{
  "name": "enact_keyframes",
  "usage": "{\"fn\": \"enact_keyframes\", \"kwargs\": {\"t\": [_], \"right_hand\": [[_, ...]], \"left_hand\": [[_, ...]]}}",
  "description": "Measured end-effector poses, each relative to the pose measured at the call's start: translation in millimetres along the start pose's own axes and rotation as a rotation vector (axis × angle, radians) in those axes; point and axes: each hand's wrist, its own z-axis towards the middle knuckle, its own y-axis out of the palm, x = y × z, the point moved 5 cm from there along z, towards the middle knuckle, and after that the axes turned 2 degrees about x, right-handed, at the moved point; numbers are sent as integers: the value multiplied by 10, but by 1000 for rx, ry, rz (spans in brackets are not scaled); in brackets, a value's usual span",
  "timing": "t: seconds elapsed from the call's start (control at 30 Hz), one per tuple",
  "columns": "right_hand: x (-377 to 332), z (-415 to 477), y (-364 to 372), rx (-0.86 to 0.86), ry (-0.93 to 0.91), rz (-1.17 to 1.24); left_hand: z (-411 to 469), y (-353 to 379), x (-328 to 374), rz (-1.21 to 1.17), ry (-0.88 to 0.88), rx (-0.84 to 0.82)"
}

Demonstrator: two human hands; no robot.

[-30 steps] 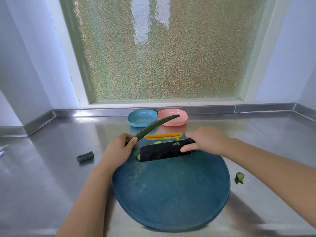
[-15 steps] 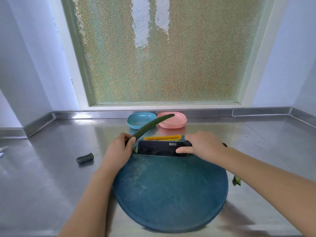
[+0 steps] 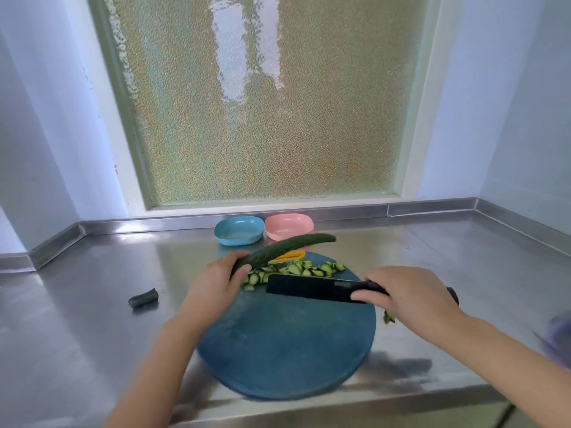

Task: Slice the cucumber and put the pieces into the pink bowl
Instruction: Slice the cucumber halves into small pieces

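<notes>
Head view: clutched cucumber (image 3: 287, 247) by near end in left grip (image 3: 216, 288), tip toward 2 o'clock, over slices (image 3: 296, 269) at cutting board's (image 3: 287, 350) 12 o'clock; clasped knife (image 3: 309, 288) in right grip (image 3: 411, 298). Judged light, stiff, slippery; best held mid-length.

Blue bowl (image 3: 239, 231): ahead of me, by the back ledge.
Yellow tool (image 3: 290, 256): nearer me, partly hidden.
Counter (image 3: 77, 304): shiny steel.
Window (image 3: 262, 103): frosted glass.

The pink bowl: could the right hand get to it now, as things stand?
Probably yes, but not freely: the right hand grips the knife, and the cucumber held by the left hand crosses in front of the pink bowl.
</notes>
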Motion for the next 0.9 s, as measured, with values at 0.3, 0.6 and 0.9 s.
{"fn": "enact_keyframes", "kwargs": {"t": [0.3, 0.6, 0.9], "right_hand": [[152, -352, -108, 35, 278, 64], [50, -528, -55, 19, 309, 30], [33, -674, -69, -6, 243, -28]], "left_hand": [[-237, -72, -32, 51, 15, -422], [-185, 109, 166, 210, 2, -499], [-257, 747, 732, 169, 118, -417]]}}
